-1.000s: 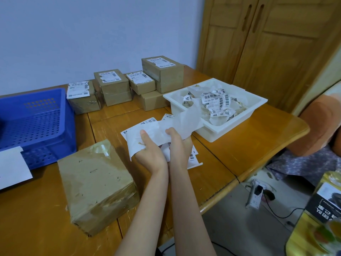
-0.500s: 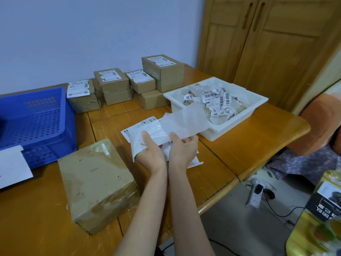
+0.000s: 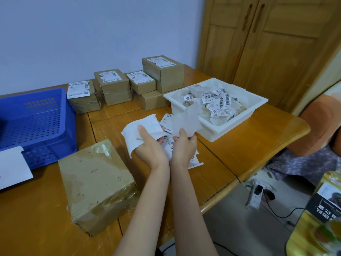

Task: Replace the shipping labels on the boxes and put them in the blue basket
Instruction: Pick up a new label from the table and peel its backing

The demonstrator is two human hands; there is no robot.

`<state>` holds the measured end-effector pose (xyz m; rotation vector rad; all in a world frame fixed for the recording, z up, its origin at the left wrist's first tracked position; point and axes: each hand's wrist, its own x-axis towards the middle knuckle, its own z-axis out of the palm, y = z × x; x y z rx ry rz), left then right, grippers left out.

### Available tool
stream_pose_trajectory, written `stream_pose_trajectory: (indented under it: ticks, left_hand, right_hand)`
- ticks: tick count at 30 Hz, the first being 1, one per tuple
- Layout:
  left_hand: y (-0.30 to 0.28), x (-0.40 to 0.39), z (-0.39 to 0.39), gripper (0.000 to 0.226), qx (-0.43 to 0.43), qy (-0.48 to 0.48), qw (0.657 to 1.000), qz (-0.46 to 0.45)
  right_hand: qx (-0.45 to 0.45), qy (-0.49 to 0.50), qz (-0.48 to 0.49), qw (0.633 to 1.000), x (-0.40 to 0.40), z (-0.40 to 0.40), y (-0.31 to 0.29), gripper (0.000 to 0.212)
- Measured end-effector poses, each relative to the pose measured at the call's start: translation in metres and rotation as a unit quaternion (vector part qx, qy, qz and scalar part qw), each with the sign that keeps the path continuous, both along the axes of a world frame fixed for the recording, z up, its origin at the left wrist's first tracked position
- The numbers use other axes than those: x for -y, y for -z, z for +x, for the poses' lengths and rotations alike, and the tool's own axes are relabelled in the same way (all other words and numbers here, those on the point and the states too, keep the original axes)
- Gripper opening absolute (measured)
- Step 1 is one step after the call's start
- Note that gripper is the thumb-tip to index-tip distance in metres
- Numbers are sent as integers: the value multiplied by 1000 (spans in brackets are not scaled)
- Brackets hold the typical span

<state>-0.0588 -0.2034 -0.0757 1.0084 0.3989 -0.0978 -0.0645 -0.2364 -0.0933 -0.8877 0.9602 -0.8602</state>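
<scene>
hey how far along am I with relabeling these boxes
Done: the big box near you is stripped bare, and torn labels fill the white tray. In hand: your left hand holds a fresh label, your right hand its peeled backing. Left: stick it on, then the labelled boxes at the back; the blue basket shows no boxes.

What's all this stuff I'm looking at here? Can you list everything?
big box: one, brown, unlabelled, near table edge
small boxes: about six, brown, labelled, by the wall
blue basket: one, left
white tray: one, holding torn labels
label sheets: several, white, under the hands
white label: one, in left hand
translucent backing: one, in right hand
table: wooden
left hand: holds label
right hand: pinches backing
</scene>
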Motion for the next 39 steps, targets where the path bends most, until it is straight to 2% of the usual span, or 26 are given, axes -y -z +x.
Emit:
stream_pose_trajectory:
  ticks: [3, 7, 10, 13, 18, 22, 25, 28, 32, 34, 37, 39]
  left_hand:
    - [6, 0, 9, 37, 13, -14, 1000, 2]
    - [8, -3, 9, 23, 20, -10, 1000, 14]
    - [7, -3, 10, 23, 19, -4, 1000, 3]
    - [8, -3, 10, 24, 12, -1, 1000, 23]
    - [9, -5, 13, 19, 23, 31, 999, -6]
    - [7, -5, 15, 38, -15, 60, 997, -40]
    - [6, -4, 18, 35, -28, 64, 998, -9]
    - [2, -5, 18, 37, -46, 78, 996, -20]
    - [-6, -8, 12, 42, -82, 112, 989, -50]
    - [-11, -8, 9, 40, -95, 138, 984, -61]
    - [-15, -8, 9, 41, -111, 159, 978, -79]
    - [-17, -8, 10, 41, -121, 170, 973, -97]
  right_hand:
    - [36, -27, 38, 998, -2, 2, -4, 2]
    - [4, -112, 59, 992, 1, 4, -1, 21]
    - [-27, -209, 40, 977, 5, 4, -3, 37]
    - [-13, -265, 47, 963, 4, 3, -4, 42]
    - [118, -248, 116, 955, 6, 3, 2, 42]
    - [222, -284, 161, 919, 8, -1, 10, 48]
    - [237, -303, 128, 914, 8, 3, 10, 47]
    - [244, -310, 89, 915, 9, 4, 10, 59]
    - [329, -256, 146, 897, 9, 0, 11, 41]
    - [315, -237, 130, 910, 7, -1, 10, 40]
    - [247, -234, 73, 937, 5, -2, 6, 47]
    - [211, -225, 21, 951, 4, -2, 5, 38]
